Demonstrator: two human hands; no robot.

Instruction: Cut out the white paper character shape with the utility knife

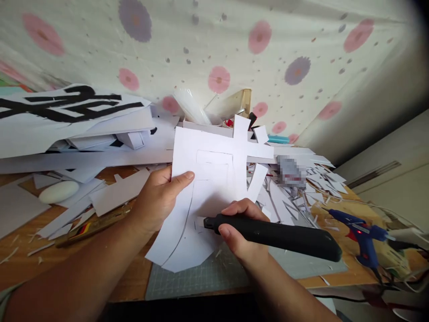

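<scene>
A white foam board piece (211,188) with pencil outlines is tilted up above the grey-green cutting mat (187,285). My left hand (162,194) grips its left edge, thumb on the front face and fingers behind. A cross-shaped part sticks out at the board's upper right. My right hand (246,230) is closed round a black-handled craft knife (278,235). The knife's tip is at the lower middle of the board, by short pencil marks; whether the blade has gone into the board I cannot tell.
A blue glue gun (363,237) with a red light stands at the right. White offcuts (278,201) lie around the mat. A white oval object (58,192) and a large sheet with black strokes (67,107) are at the left. Behind hangs a flowered curtain (187,40).
</scene>
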